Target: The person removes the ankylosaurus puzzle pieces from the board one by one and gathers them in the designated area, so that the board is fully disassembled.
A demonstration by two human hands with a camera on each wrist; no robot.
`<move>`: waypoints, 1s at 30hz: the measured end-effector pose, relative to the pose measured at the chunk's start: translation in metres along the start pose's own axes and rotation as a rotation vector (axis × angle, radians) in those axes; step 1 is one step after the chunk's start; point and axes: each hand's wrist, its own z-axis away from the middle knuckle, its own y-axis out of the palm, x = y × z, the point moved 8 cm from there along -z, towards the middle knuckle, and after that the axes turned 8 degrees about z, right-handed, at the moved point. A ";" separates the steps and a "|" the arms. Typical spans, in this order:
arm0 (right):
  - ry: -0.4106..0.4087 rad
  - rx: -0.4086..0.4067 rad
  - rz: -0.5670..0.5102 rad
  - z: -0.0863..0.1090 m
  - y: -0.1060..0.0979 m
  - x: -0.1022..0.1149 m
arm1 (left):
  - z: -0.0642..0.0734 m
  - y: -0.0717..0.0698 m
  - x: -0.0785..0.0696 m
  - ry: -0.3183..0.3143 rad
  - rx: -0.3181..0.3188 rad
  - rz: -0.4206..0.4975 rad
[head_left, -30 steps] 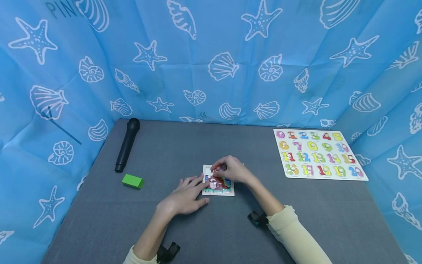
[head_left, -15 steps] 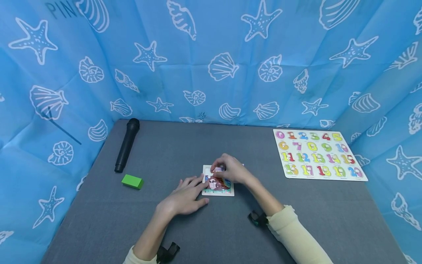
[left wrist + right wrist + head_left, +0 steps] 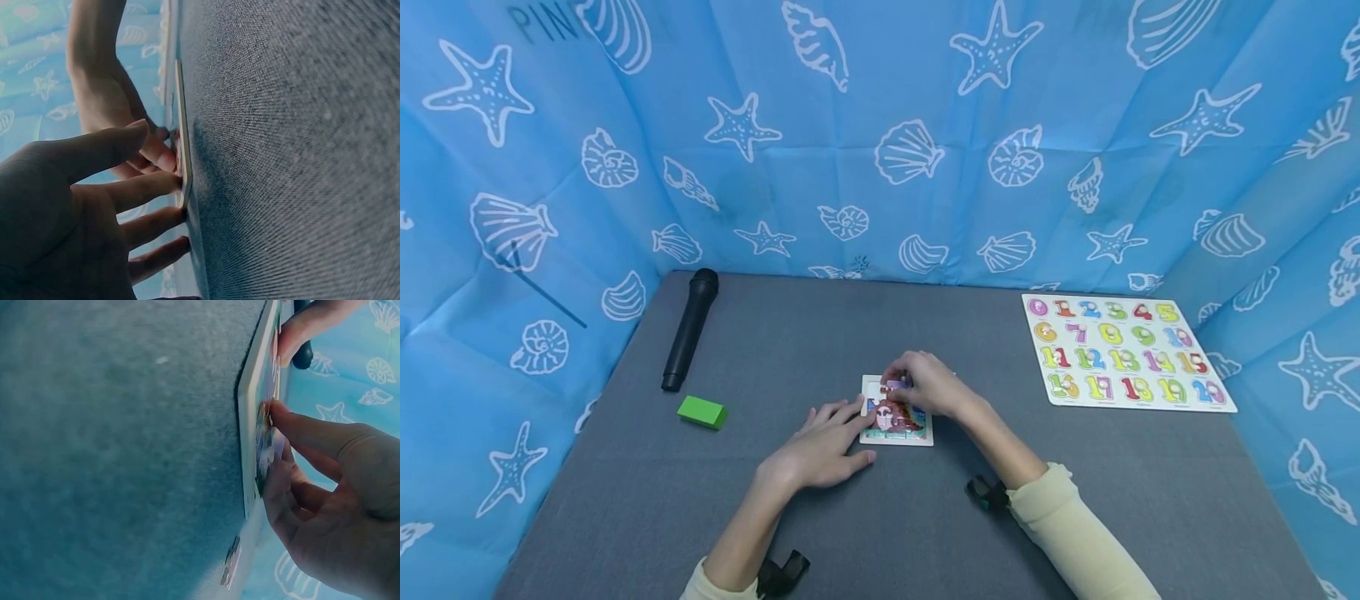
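Right grip (image 3: 927, 385) shifted slightly; puzzle piece (image 3: 896, 384) pinched at its tips.

Blue hanging cloth (image 3: 835, 158) with white seashells (image 3: 908, 151) and starfish (image 3: 996, 47), visible creases, grey fabric-textured tabletop (image 3: 970, 333)

**Purple piece (image 3: 896, 385) comes into clearer sight**

A second ago the fingers mostly hid it, just a dark patch; now I can make out its purple face. The right hand (image 3: 929, 385) has shifted only a little, its fingertips moving slightly rightward over the puzzle (image 3: 870, 382), uncovering more of the pale upper-left part. Whether the piece has dropped flat, I can't tell.
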 end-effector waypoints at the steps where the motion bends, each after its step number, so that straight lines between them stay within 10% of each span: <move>1: 0.005 0.009 -0.005 0.000 0.000 0.000 | 0.000 0.000 0.000 -0.001 0.001 -0.001; 30: -0.113 0.006 -0.362 0.010 -0.010 -0.016 | -0.001 0.002 0.001 -0.025 0.004 -0.012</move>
